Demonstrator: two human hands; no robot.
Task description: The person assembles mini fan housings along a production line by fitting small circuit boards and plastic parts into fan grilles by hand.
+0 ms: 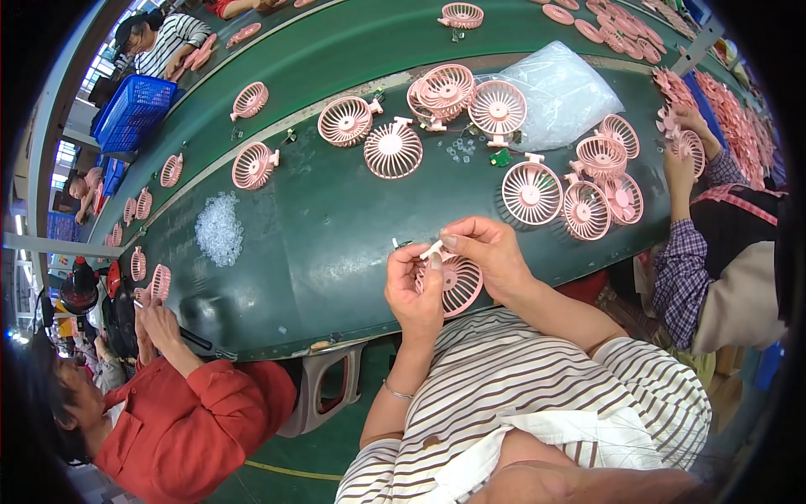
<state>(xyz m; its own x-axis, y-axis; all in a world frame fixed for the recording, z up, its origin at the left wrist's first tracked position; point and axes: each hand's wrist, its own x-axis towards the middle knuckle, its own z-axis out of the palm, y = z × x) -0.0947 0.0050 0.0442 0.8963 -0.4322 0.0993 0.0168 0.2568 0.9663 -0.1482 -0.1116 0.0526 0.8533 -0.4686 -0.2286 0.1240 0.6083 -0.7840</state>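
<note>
Close to my body, over the near edge of the green table, I hold a pink round fan housing [461,284] with radial slats. My left hand [411,290] is closed round its left side, thumb up by a pale neck piece [431,249]. The fingers of my right hand [494,250] pinch together at that neck from the right; whether something small is between them I cannot tell. A small white-and-dark tip [395,243] shows just beyond my left fingers. Part of the housing is hidden behind both hands.
Several pink fan housings [531,193] lie ahead and right, near a clear plastic bag [554,97]. A pile of small clear pieces [219,228] sits left. A belt [327,50] runs behind. Co-workers sit on both sides: a red sleeve [222,395] left, a checked sleeve [684,269] right.
</note>
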